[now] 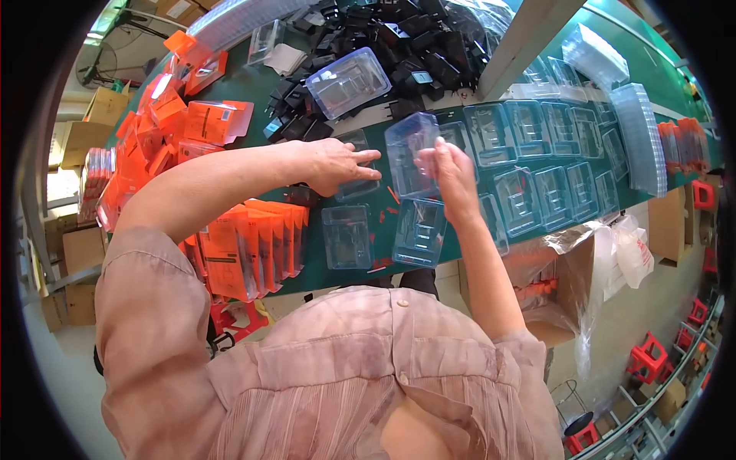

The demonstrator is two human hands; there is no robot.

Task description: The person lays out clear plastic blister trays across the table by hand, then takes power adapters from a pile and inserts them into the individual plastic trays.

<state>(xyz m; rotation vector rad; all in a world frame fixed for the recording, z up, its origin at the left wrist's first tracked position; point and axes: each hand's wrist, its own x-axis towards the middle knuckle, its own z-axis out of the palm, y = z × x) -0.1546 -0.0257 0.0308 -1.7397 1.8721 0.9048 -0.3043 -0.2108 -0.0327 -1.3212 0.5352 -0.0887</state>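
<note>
In the head view, working at a green table (pixel 382 245). Holding a clear tray (pixel 410 157) in the right hand (pixel 452 176), with thumb and fingers closed on its right wall, near the middle of the worktop. Reaching across with the left hand (pixel 336 165), fingers stretched out and slightly parted, over a second tray (pixel 356 188); cannot tell whether touching.

Nearer the body, two more trays (pixel 346 238) side by side, with small red scraps (pixel 382 217) scattered beside them. To the right, clear trays in rows (pixel 529 130), then a tall stack (pixel 640 142) and a bundle (pixel 594 57), with more orange packs (pixel 682 146) beyond. Across the far side, a heap of black adapters (pixel 433 61), with another tray (pixel 349 83) lying on it. On the left, a loose pile of orange packs (pixel 207 121), and closer in, an upright row of the same (pixel 253 249).

Rising by the adapters, a grey post (pixel 529 46). Around the room, a fan (pixel 96 64) and cartons (pixel 107 105) at left; at right, below the table edge, a box (pixel 571 280) draped with clear film, a white bag (pixel 635 249), and red stools (pixel 648 359) on a pale floor.
</note>
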